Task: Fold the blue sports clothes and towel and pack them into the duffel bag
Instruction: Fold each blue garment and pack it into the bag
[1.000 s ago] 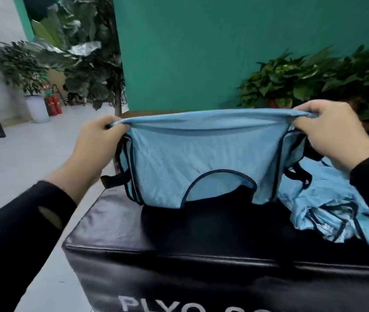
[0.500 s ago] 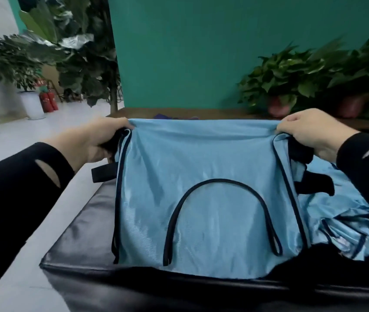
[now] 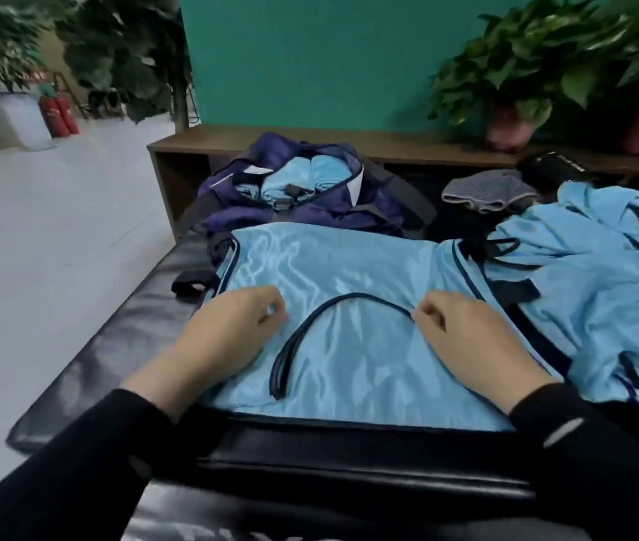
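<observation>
Vest: light blue with dark trim, my vest lies spread flat on the black box, its neck loop facing me.
Left hand: my left hand rests on the vest's left part, fingers curled at the tips against the cloth; I cannot tell whether they pinch it.
Right hand: my right hand rests on the vest's right part, beside the loop's right end, fingers bent down onto the fabric; grip cannot be told.
Pile: more blue clothes lie rumpled to the right, touching the vest's right edge.
Bag: the navy bag sits just beyond the vest's far edge, open, with folded blue pieces inside.
Grey cloth: a grey cloth lies far right of the bag, beyond the pile.
Bench: a wooden bench stands behind, with potted plants on its right part.
</observation>
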`<state>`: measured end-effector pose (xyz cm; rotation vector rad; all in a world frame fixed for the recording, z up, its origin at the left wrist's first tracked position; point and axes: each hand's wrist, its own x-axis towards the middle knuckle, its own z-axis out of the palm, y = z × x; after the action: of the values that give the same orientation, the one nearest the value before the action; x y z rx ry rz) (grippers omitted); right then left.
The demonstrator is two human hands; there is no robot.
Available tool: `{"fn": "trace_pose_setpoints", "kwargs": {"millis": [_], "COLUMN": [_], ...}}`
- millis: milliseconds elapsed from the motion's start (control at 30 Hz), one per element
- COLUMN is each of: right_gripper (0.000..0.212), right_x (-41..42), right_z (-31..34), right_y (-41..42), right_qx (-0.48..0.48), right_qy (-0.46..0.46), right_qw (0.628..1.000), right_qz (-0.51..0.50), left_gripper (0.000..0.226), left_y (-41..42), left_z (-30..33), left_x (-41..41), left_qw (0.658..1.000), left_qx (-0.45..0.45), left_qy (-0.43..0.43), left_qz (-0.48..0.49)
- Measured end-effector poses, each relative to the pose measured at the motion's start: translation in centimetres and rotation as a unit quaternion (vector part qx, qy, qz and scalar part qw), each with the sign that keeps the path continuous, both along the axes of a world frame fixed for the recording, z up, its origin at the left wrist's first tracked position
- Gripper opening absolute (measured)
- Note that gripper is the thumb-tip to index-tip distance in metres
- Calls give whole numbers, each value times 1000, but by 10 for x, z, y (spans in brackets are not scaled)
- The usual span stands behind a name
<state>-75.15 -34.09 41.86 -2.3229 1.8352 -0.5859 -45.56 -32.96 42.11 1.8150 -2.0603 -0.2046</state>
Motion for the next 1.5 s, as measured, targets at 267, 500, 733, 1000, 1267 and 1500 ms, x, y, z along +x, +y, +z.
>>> {"fn": "trace_pose_setpoints", "kwargs": {"millis": [267,500,733,1000,1267,1500], "right_gripper": [17,50,45,25,24,15], "right_x": [-51,-88,-88,-63,-58,-31], "right_z": [18,12,8,-1,58,68], "right_y": [50,90,88,79,80,-10], "right_qx": [-16,121,64,-35,37,-24], "right_qy": [-141,-10,-19,-34,-152,-121], "right_qw": [989,988,994,999,988,992], "right_qz": [27,98,87,-7,21,-34], "left_gripper": [11,46,39,12,39,17], "left_y": [53,77,71,74,90,36], "left_z": [3,-13,-14,-12,49,47], "left_x": [44,90,88,69,63,55], "left_qw": [985,973,976,991,932,966], "left_qx": [-60,-32,-73,-112,124,-31], "left_qy": [93,-11,-33,7,339,217], "left_qz": [-135,-229,-200,-68,-18,136]}}
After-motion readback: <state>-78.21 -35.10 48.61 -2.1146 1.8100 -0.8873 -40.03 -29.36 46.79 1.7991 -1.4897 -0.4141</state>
